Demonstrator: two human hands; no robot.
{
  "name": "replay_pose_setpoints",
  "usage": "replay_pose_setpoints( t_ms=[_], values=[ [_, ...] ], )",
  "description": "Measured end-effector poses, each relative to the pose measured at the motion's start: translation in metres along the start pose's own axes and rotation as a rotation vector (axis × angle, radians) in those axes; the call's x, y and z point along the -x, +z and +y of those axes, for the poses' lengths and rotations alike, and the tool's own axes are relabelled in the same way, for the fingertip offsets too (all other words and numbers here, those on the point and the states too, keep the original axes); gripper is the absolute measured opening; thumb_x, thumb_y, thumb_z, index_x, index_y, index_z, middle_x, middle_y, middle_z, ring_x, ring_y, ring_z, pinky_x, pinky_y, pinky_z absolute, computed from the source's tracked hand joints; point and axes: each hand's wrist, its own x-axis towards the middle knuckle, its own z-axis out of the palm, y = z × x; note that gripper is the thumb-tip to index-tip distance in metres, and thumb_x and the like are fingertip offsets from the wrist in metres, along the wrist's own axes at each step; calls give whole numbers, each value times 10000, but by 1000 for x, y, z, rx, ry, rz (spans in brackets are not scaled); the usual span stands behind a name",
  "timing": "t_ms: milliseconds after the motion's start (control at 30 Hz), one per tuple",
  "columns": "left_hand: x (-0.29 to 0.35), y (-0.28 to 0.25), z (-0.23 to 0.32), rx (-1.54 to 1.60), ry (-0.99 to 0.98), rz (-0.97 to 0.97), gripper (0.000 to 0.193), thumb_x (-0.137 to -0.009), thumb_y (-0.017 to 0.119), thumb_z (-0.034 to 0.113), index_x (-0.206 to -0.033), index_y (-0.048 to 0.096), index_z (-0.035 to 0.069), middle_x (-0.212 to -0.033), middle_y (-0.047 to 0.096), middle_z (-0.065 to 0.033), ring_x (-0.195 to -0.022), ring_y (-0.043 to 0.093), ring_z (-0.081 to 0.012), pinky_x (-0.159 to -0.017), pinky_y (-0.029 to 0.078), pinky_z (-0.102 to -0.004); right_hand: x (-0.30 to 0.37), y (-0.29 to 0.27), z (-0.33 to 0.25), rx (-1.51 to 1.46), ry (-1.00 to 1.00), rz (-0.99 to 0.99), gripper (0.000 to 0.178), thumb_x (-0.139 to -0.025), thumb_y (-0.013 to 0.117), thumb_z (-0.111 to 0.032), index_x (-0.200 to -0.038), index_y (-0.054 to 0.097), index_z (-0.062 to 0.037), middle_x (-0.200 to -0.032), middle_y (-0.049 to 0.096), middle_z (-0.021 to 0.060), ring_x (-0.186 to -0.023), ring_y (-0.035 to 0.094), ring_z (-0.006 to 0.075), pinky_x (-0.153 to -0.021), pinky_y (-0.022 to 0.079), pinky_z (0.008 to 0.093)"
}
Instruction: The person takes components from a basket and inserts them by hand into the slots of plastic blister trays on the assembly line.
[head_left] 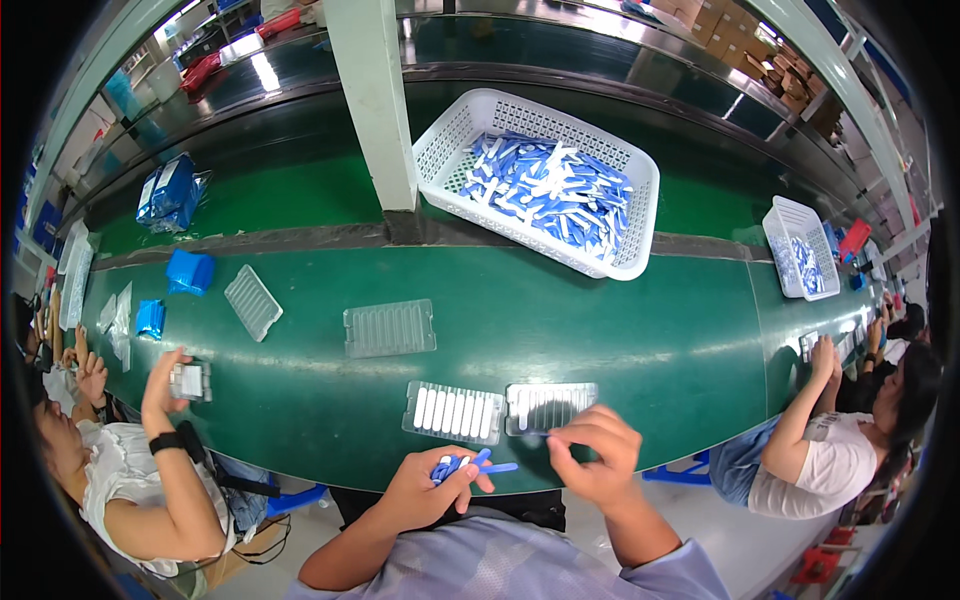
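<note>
Looking down at a green tabletop (660, 340), near edge bowed by the lens and running just in front of the body. Got a loose bunch of blue-and-white sticks (498, 467) gripped in the left hand (432, 490), right over that edge. Can't tell if anything's pinched in the right hand (600, 455), just see thumb and finger drawn close together by the front of the right-hand tray (511, 413). Not much room between hands and trays tbh, but loads of green surface beyond, up to the big white basket (640, 240), and plenty more off to the right.

Now for containers. In the left-hand tray (409, 408), can see a neat row of white pieces (452, 411), side by side. In the one next to it, can spot pale pieces too, partly under a dark shadow, so can't say how full. Further back, to the left, add two more clear trays, a squarish one (390, 328) and a tilted one (253, 302), well apart from the hands. Heaped inside the big basket, tons of loose blue-and-white pieces (550, 190). Over on the far right, see also a smaller white basket (784, 215) with similar pieces inside.
</note>
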Motion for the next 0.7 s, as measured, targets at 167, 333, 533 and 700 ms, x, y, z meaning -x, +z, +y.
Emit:
replay_pose_setpoints(
  t_ms=[167, 333, 533, 700],
  values=[
    [-4, -4, -2, 64, -55, 27, 234, -1009, 559, 109, -1119, 634, -84, -933, 726, -131, -577, 584, -89, -551, 476, -236, -5, -22, 16, 556, -371, -250, 208, -655, 802, -46, -821, 697, -114, -692, 565, -37, -636, 529, 166, -597, 383, 316],
    [-5, -3, 3, 88, -62, 24, 248, -1008, 562, 119, -1123, 630, -89, -936, 727, -137, -578, 588, -96, -540, 466, -238, -9, -15, 21, 552, -205, -497, 150, -804, 745, -208, -933, 731, -133, -755, 516, -7, -737, 543, 174, -669, 405, 333],
    [-4, -7, 3, 102, -71, 56, 258, -1009, 562, 127, -1152, 612, -81, -976, 735, -156, -597, 610, -102, -528, 445, -229, -13, -22, 29, 381, -118, -581, 198, -804, 754, -248, -964, 747, -132, -781, 558, 4, -735, 545, 195, -672, 408, 344],
    [-8, -2, -4, 158, -13, 67, 257, -1012, 566, 139, -1167, 611, -61, -1005, 741, -153, -600, 620, -100, -512, 436, -225, 0, -1, 5, 0, 113, -344, 183, -794, 786, -159, -960, 752, -89, -706, 615, 10, -624, 551, 171, -629, 430, 310]
  ],
)
